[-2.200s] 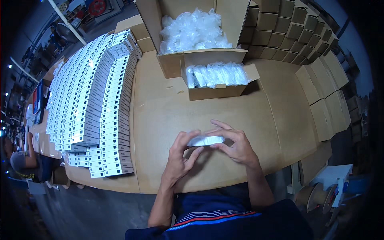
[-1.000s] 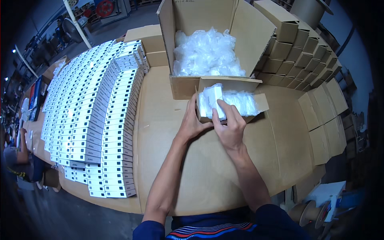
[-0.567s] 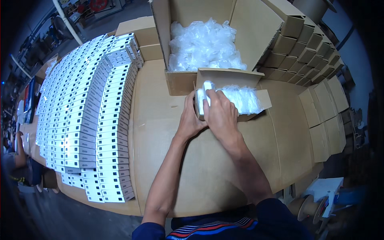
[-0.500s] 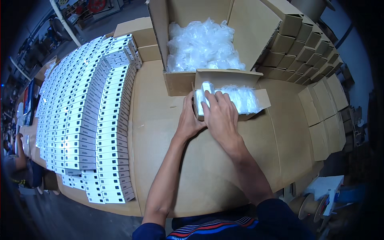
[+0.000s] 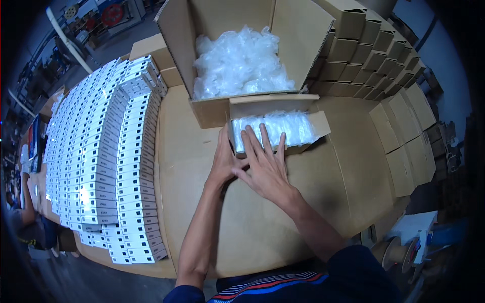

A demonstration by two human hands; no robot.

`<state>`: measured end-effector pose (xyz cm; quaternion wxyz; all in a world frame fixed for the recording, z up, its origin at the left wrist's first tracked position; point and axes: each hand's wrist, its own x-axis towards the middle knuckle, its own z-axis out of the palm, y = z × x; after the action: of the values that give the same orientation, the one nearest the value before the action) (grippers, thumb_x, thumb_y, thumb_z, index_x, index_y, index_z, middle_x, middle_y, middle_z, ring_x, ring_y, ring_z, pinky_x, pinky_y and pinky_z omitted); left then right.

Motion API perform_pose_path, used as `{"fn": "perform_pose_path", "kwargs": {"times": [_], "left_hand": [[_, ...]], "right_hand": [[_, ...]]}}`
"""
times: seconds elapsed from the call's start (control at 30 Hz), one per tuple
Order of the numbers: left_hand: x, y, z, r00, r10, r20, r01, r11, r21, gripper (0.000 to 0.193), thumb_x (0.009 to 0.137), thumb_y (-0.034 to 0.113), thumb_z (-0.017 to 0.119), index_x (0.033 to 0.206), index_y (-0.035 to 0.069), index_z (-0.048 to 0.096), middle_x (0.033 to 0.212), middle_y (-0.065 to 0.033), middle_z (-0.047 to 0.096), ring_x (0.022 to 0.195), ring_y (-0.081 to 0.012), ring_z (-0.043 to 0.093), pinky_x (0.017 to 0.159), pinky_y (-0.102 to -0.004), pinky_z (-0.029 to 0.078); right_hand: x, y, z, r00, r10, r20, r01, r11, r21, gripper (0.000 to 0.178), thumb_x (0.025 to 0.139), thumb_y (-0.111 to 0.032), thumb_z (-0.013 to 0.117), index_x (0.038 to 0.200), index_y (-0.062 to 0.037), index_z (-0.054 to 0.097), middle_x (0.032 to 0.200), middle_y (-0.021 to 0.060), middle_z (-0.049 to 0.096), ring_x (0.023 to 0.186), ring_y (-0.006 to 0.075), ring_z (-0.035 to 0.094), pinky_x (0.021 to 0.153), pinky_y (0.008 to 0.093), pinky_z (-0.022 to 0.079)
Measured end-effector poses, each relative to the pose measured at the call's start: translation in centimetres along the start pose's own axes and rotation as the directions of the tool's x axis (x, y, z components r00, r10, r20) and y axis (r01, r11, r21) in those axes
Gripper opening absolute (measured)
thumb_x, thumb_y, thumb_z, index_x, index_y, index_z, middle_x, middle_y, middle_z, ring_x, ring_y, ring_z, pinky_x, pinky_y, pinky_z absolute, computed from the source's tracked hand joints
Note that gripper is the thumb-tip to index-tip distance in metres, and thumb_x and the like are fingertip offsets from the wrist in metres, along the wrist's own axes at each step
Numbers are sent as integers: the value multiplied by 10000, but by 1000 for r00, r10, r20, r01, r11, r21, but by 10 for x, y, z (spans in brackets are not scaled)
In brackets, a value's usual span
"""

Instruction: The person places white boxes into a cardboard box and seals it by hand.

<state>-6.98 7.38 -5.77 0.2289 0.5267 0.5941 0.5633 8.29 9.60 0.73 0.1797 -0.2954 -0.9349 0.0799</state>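
An open small cardboard box (image 5: 275, 106) holds a row of clear plastic bags (image 5: 298, 125) packed side by side, with whitish contents I cannot make out. My left hand (image 5: 222, 159) grips its near left corner, fingers along the left wall and thumb toward the front. Across the front edge lies my right hand (image 5: 263, 169), open, its spread fingertips resting on the bags at the left part of the row. Just behind stands a large open cardboard box (image 5: 214, 112) filled with a loose heap of similar clear plastic bags (image 5: 242, 63).
Tall stacks of white boxes (image 5: 101, 151) line the table's left side. Brown cartons (image 5: 348, 50) are piled at the far right, with open-flapped boxes (image 5: 404, 141) nearer. A wire spool (image 5: 396, 252) stands off the right edge. Another person (image 5: 30, 217) is at the far left.
My right hand has let go of the white bagged piece, which now sits down in the row. Its fingers have spread flat over the bags. The view has shifted slightly.
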Motion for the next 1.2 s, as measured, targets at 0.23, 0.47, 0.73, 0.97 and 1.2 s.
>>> {"fn": "perform_pose_path", "kwargs": {"times": [0.23,0.47,0.73,0.97,1.2], "left_hand": [[0,16,11,999,-5,-36,-1,987,-160,1251,580,198,988,1560,-15,240,1468,-200,417,1383,-343,432,1172,-419,356],[2,41,16,989,78,-125,-49,974,222,1377,513,234,1017,1573,-42,182,1446,-252,463,1332,-388,487,1136,-436,403],[-26,53,23,987,-10,-162,59,952,302,1373,488,243,1009,1559,-81,213,1509,-258,439,1403,-355,444,1185,-417,363],[-77,72,19,991,-49,-122,84,949,305,1387,493,369,1011,1543,-83,225,1456,-262,432,1361,-389,450,1155,-439,384],[-73,90,13,987,-162,-20,160,940,302,1313,556,401,992,1520,-96,251,1509,-262,371,1428,-359,383,1210,-427,307]], "right_hand": [[-74,91,-13,610,669,-424,-224,659,718,469,780,14,652,1240,22,559,1262,160,610,1164,279,589,959,369,493],[-37,174,-17,918,385,99,-350,667,657,944,729,-219,903,1466,34,370,1446,211,484,1374,305,450,1153,408,361],[-55,156,-36,973,201,112,-222,694,685,876,676,-232,948,1381,9,487,1368,163,568,1287,297,541,1072,431,452],[-105,126,-49,970,226,90,-224,691,687,1049,624,-335,988,1345,-25,292,1240,205,531,1229,357,541,1052,454,448],[-97,115,-54,982,160,103,-190,808,557,896,600,-362,992,1134,-64,337,1045,110,408,1002,237,445,936,385,429]]}}
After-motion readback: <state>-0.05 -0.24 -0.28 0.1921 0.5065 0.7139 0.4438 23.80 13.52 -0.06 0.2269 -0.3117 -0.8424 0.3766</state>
